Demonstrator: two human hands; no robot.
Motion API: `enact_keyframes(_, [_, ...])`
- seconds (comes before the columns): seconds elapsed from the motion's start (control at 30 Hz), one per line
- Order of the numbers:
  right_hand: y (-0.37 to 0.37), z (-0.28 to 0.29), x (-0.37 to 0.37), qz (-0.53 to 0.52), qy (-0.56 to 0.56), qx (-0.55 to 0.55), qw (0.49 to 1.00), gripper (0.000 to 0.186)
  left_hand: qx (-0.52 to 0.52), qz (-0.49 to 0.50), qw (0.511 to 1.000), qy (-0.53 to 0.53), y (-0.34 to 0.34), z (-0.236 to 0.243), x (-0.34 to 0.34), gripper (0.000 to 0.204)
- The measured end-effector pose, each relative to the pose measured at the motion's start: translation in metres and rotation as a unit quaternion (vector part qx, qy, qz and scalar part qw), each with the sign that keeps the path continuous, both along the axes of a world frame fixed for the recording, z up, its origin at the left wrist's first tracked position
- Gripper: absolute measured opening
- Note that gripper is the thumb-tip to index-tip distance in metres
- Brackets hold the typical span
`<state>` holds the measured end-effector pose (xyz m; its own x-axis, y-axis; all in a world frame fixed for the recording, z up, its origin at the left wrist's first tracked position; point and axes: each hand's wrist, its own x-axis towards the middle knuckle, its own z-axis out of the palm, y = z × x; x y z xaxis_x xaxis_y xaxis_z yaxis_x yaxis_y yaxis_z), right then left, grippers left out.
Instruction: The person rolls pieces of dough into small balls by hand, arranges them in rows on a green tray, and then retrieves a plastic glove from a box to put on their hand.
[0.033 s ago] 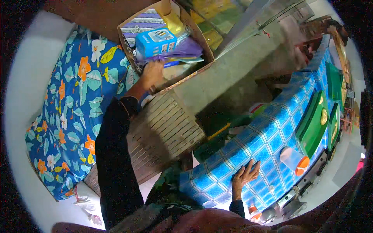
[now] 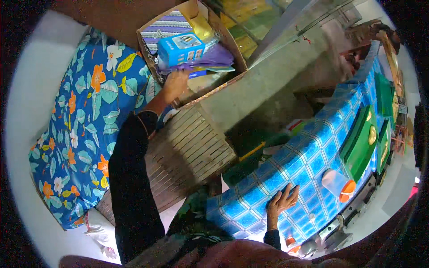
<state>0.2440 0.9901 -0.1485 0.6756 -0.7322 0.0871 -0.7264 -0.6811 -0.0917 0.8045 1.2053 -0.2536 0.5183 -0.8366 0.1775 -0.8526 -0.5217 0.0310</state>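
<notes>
My left hand [image 2: 176,84] reaches into an open cardboard box [image 2: 222,90] at the top middle. Its blurred fingertips touch the near edge of a purple plastic bag [image 2: 215,56]; whether they grip it is hidden. Just beyond them, a light-blue printed carton [image 2: 179,50] lies tilted on the bag. Behind it are a purple-and-white striped cloth [image 2: 167,27] and a yellow packet [image 2: 202,28]. My right hand [image 2: 282,202] rests on the blue checked tablecloth [image 2: 257,196], empty, fingers spread.
The box stands beside a slatted wooden surface [image 2: 196,140]. Blue floral fabric [image 2: 89,120] spreads at left. On the right table are a clear jar with an orange lid [image 2: 336,182] and green cases [image 2: 359,143]. A glass-fronted cabinet [image 2: 248,27] stands behind the box.
Almost nothing differs; the picture has shifted very slightly. My left hand remains at the purple bag and my right hand stays on the tablecloth.
</notes>
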Motion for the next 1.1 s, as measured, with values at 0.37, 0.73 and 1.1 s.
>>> enact_keyframes(0.37, [0.002, -0.005, -0.006, -0.014, -0.030, 0.013, 0.999, 0.049, -0.233, 0.203, 0.917, 0.253, 0.062, 0.099, -0.072, 0.026])
enact_keyframes(0.73, [0.002, -0.015, -0.016, -0.018, -0.094, -0.021, 0.995, 0.043, -0.639, 0.185, 0.421, 0.617, 0.038, 0.166, -0.232, 0.044])
enact_keyframes(1.1, [0.070, 0.209, -0.153, -0.089, -0.565, 0.266, 0.776, 0.023, -0.507, 0.068, 0.303, 0.804, 0.005, 0.185, -0.501, 0.038])
